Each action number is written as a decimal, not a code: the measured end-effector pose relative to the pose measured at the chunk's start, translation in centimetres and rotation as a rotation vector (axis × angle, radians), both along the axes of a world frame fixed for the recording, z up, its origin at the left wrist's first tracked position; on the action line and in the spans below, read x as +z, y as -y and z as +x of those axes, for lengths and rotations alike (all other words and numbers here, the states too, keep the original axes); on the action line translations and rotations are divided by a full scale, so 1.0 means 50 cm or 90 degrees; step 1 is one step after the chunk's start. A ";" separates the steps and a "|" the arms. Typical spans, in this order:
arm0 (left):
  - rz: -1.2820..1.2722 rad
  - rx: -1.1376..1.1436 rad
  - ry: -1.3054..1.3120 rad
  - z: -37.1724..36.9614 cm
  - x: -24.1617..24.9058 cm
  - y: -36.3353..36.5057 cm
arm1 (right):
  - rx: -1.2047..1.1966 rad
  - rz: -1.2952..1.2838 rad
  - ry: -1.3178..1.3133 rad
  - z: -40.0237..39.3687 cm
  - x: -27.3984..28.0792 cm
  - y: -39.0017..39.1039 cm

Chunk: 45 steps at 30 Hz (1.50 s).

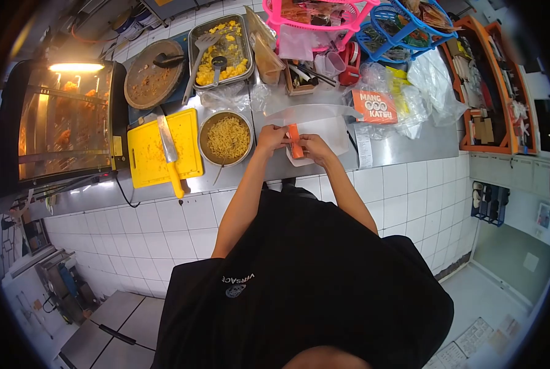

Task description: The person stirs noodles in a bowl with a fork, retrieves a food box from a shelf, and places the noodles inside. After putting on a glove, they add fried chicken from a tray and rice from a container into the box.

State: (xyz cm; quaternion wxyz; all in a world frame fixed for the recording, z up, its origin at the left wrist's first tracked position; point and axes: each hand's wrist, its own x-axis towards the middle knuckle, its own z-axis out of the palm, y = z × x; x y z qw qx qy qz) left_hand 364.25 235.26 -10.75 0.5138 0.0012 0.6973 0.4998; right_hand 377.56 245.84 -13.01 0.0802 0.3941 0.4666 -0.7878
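Note:
Between my two hands is a small orange-red piece, strip-like, perhaps a folded packet or card [295, 140]. My left hand [273, 138] pinches its left side, and my right hand [315, 149] grips its lower right. Both hands are over the near left part of a white open takeaway container [332, 131] on the steel counter. A bowl of noodles [227, 138] stands left of my left hand, a utensil handle sticking out over its near rim. Right of the container lies a printed paper slip [363, 146].
A knife [167, 144] lies on the yellow cutting board [141, 161], its handle past the counter edge. Behind are a metal tray [248, 72] of yellow food, a pink basket [315, 24], and an orange box [375, 106] among plastic bags. A lit food warmer [66, 123] stands left.

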 end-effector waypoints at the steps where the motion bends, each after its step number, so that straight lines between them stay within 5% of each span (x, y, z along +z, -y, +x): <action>1: 0.005 -0.005 0.002 -0.005 0.000 0.000 | 0.001 -0.018 0.001 -0.001 0.001 0.002; 6: 0.037 -0.006 0.086 -0.026 0.011 0.008 | -0.016 0.016 -0.007 -0.008 -0.006 0.015; 14: -0.022 -0.066 -0.054 -0.024 0.005 0.007 | -0.029 0.166 -0.015 -0.017 -0.039 0.035; 16: -0.021 -0.079 -0.062 -0.018 0.005 0.000 | 0.032 0.504 -0.110 -0.020 -0.027 0.041; 19: -0.014 -0.085 -0.107 -0.008 -0.011 0.000 | 0.133 0.677 -0.067 -0.029 -0.001 0.052; 25: 0.049 -0.006 -0.165 0.025 -0.086 0.014 | -0.001 0.427 -0.064 -0.022 0.005 0.057; 33: 0.043 0.103 0.091 0.052 -0.012 0.030 | 0.055 0.572 -0.054 0.023 0.060 0.089; 35: 0.108 0.113 -0.018 0.067 0.006 0.043 | -0.014 0.595 -0.069 0.031 0.066 0.104; 39: 0.148 -0.247 -0.598 0.064 -0.010 0.067 | 0.109 0.764 -0.076 0.085 0.076 0.133; 40: 0.143 -0.341 -0.666 0.057 -0.021 0.065 | 0.148 0.905 -0.125 0.085 0.078 0.138; 41: 0.026 -0.477 -0.705 0.064 0.059 0.051 | 0.150 0.921 0.006 0.080 0.051 0.143; 45: 0.159 -0.553 -0.848 0.067 0.067 0.012 | 0.117 0.973 -0.019 0.108 0.046 0.130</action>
